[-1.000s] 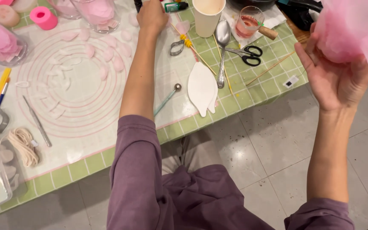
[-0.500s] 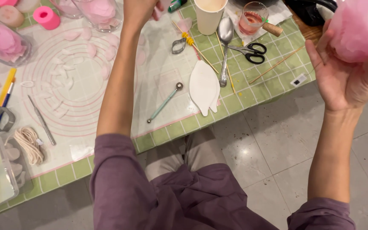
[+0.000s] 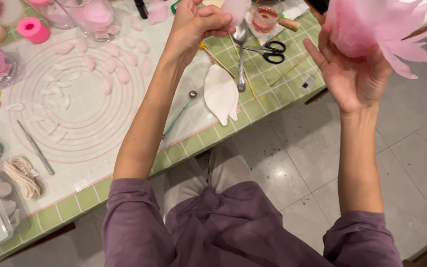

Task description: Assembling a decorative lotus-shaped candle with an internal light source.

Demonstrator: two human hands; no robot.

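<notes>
Green-tiled table (image 3: 268,99), grey floor (image 3: 292,163).

Green-tiled table (image 3: 273,94) under white ringed mat (image 3: 75,113), scissors (image 3: 268,51), spoon (image 3: 240,54).

Both arms reach forward from rolled-up purple sleeves, bare from the elbow. The left hand (image 3: 196,24) is raised at the end of a nearly straight forearm, its fingers (image 3: 212,22) curled and pinched together, knuckles toward the camera. The right hand (image 3: 354,74) is held upright, palm open toward the camera (wrist bent slightly back), fingers spread and cupped; its fingertips seem hidden.
</notes>
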